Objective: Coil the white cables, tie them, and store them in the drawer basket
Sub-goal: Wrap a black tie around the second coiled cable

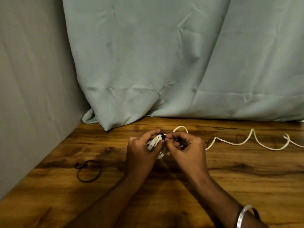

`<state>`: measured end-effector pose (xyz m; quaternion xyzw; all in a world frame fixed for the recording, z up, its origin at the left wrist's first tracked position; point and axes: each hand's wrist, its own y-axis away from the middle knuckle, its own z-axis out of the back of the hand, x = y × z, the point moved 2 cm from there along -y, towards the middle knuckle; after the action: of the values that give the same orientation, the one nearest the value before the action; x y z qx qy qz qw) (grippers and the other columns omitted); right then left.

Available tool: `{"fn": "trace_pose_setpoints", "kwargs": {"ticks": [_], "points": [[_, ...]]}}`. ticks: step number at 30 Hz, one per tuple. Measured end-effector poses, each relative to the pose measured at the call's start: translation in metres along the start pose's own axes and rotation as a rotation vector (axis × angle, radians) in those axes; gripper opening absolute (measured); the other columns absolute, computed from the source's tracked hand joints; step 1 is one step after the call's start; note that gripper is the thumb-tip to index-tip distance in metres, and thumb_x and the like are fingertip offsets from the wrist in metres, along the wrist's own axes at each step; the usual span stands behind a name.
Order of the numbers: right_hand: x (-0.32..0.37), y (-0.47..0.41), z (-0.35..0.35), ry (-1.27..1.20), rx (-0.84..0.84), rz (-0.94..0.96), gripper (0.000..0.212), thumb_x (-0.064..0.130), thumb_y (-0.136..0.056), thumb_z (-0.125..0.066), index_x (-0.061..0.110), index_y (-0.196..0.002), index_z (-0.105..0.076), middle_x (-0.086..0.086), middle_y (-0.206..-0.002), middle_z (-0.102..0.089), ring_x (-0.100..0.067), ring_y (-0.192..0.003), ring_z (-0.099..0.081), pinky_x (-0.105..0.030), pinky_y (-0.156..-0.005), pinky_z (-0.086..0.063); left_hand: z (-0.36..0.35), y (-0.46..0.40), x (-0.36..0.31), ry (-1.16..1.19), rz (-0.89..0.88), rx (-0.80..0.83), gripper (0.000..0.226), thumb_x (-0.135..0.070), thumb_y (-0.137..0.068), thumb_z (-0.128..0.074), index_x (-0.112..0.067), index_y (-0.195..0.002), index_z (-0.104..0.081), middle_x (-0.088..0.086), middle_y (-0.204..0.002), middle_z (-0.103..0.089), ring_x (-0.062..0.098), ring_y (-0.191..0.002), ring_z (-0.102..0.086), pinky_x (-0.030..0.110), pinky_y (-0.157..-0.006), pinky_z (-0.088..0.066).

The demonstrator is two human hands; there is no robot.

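- One silver bangle (243, 215) sits on the right wrist, nearest the counter's (230, 175) front edge.
- One black tie (88, 171) lies looped toward the left edge.
- Two hands meet mid-counter: the left hand (141, 150) has its fingers curled round the coiled white cable (153, 142) and its plug; the right hand (185, 147) pinches a black band (162, 135) at the coil.
- The cable's loose length snakes toward the right edge.
- One pale green curtain (164, 63) drapes over the back edge.
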<state>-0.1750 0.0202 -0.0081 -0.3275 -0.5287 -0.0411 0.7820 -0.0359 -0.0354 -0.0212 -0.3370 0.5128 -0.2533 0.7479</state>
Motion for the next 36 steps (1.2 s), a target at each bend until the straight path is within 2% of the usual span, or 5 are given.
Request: {"fn": "trace_pose_setpoints", "kwargs": {"ticks": [12,17,25,33,36], "points": [[0.0,0.003,0.0,0.042,-0.041,0.059,0.022,0.015,-0.089,-0.076,0.037,-0.09,-0.072,0.011,-0.081,-0.074,-0.005,-0.077,-0.07,-0.028,-0.068,-0.062,-0.005,0.005,0.001,0.291,0.181,0.034,0.031,-0.007,-0.08,-0.08,-0.015,-0.11,-0.075,-0.009,-0.1,-0.077,0.004,-0.092,-0.072,0.032,-0.08,-0.061],[-0.001,0.002,-0.001,0.166,0.016,0.185,0.01,0.024,-0.099,-0.065,0.028,-0.103,-0.074,0.013,-0.091,-0.069,-0.002,-0.084,-0.067,-0.031,-0.072,-0.06,-0.004,0.008,-0.001,0.319,0.164,0.014,0.032,-0.005,-0.079,-0.081,-0.015,-0.11,-0.075,-0.009,-0.099,-0.077,0.003,-0.092,-0.073,0.028,-0.08,-0.06],[-0.001,0.004,-0.006,0.24,-0.045,0.465,0.012,0.006,-0.099,-0.062,0.013,-0.104,-0.071,0.012,-0.095,-0.059,-0.01,-0.086,-0.062,-0.03,-0.073,-0.052,0.001,0.012,-0.007,0.373,0.151,-0.013,0.033,-0.007,-0.078,-0.083,-0.028,-0.1,-0.07,-0.019,-0.104,-0.073,0.003,-0.095,-0.072,0.019,-0.079,-0.057],[0.002,0.005,-0.004,0.284,-0.026,0.378,0.032,0.055,-0.092,-0.063,0.029,-0.106,-0.075,0.02,-0.097,-0.066,-0.002,-0.088,-0.065,-0.036,-0.07,-0.058,0.007,0.009,-0.005,0.184,0.099,-0.013,0.03,-0.011,-0.078,-0.083,-0.026,-0.102,-0.075,-0.028,-0.093,-0.07,-0.007,-0.09,-0.068,0.011,-0.073,-0.051],[0.005,0.0,0.003,0.324,0.053,0.496,0.022,0.038,-0.096,-0.07,0.032,-0.116,-0.074,0.02,-0.107,-0.064,-0.004,-0.092,-0.065,-0.034,-0.069,-0.057,0.003,0.006,-0.002,0.164,0.11,0.001,0.028,-0.011,-0.077,-0.083,-0.027,-0.099,-0.075,-0.025,-0.088,-0.072,-0.004,-0.084,-0.069,0.019,-0.07,-0.054]]}}
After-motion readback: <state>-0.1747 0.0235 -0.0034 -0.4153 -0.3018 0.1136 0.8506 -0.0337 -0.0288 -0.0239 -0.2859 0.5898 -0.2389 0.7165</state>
